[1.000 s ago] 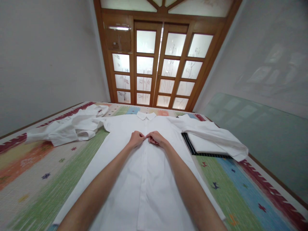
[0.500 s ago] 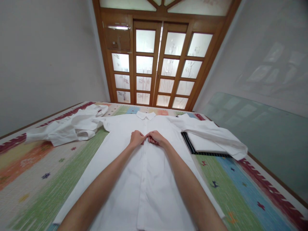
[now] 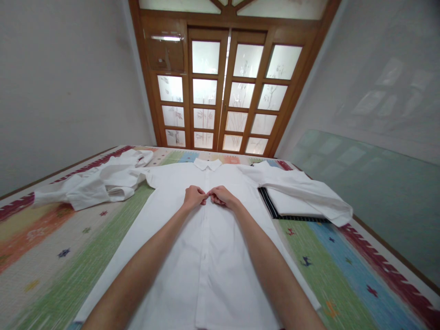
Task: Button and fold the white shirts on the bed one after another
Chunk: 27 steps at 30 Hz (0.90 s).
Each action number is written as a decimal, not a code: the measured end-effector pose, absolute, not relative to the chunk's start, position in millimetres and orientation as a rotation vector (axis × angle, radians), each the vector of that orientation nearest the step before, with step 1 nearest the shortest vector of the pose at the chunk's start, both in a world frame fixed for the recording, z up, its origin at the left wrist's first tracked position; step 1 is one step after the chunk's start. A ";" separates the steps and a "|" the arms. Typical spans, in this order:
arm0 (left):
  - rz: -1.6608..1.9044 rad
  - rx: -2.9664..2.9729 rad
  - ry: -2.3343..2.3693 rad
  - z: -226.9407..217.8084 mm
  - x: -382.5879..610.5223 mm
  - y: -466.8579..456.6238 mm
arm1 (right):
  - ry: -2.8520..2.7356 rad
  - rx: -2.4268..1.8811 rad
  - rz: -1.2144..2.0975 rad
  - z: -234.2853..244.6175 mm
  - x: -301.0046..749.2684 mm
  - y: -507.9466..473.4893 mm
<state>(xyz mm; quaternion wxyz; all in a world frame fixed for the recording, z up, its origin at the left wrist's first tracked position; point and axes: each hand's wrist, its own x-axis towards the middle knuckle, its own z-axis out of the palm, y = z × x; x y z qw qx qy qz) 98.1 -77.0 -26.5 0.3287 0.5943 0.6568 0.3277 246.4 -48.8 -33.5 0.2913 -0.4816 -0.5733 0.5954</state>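
A white button-up shirt [image 3: 178, 256] lies flat, front up, on a striped, many-coloured mat [image 3: 55, 256], its collar [image 3: 207, 164] pointing away from me. My left hand [image 3: 193, 198] and my right hand [image 3: 222, 197] meet at the shirt's front placket, a little below the collar. Both hands are closed in a pinch on the placket edges, fingertips almost touching. The shirt's left sleeve [image 3: 89, 188] lies crumpled out to the left. Its right sleeve [image 3: 309, 195] stretches to the right.
A folded white garment on a dark striped cloth [image 3: 292, 208] lies under the right sleeve. A wooden door with frosted glass panes [image 3: 223, 91] stands beyond the mat. A green glass sheet [image 3: 378, 192] leans on the right wall. Bare wall runs along the left.
Both hands stay pinched at the same spot on the placket. The view has tilted slightly, nothing else has moved.
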 end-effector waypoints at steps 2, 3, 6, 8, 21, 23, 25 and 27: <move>0.845 1.634 1.766 -27.5 99.2 -76.2 | -1.524 -1.286 1.588 -33.1 246.3 -49.1; 0.838 1.674 1.787 -28.1 99.5 -75.6 | -1.521 -1.287 1.587 -33.0 246.3 -49.3; 0.817 1.737 1.816 -29.9 99.2 -73.7 | -1.522 -1.289 1.584 -33.6 246.5 -48.9; 0.807 1.719 1.803 -30.5 98.1 -73.0 | -1.530 -1.285 1.577 -34.8 246.8 -48.1; 0.857 1.442 1.698 -34.3 95.6 -70.8 | -1.535 -1.257 1.581 -39.0 248.2 -45.4; 0.856 1.429 1.683 -34.8 95.2 -70.5 | -1.535 -1.249 1.580 -38.8 248.5 -45.7; 0.863 1.424 1.676 -34.6 95.6 -70.8 | -1.533 -1.251 1.577 -38.1 248.4 -46.3; 0.871 1.429 1.678 -34.1 96.6 -71.3 | -1.530 -1.259 1.575 -37.2 248.0 -47.1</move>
